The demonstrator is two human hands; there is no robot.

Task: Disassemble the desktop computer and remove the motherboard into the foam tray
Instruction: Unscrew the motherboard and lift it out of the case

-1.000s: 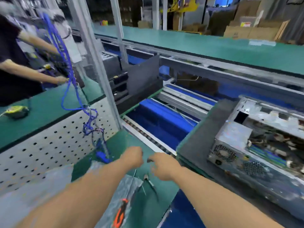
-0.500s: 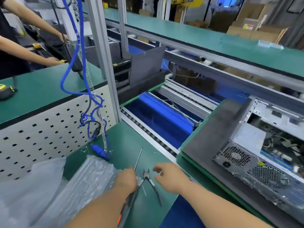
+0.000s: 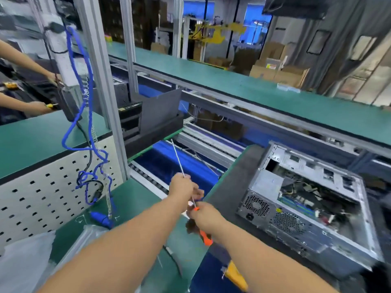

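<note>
hands: left point(image 3: 182, 188) grips screwdriver point(image 3: 179, 161) shaft | right point(image 3: 206, 218) grips handle | computer point(image 3: 306, 208) near, right

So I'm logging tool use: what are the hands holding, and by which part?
One long screwdriver: the left hand grips its metal shaft, the right hand its orange-and-black handle.

Computer case point(image 3: 304, 206) lies open on mat point(image 3: 239, 176), right of the conveyor point(image 3: 179, 163). Both hands left of case, above the surface point(image 3: 135, 199); pegboard panel point(image 3: 42, 195) farther left.
</note>
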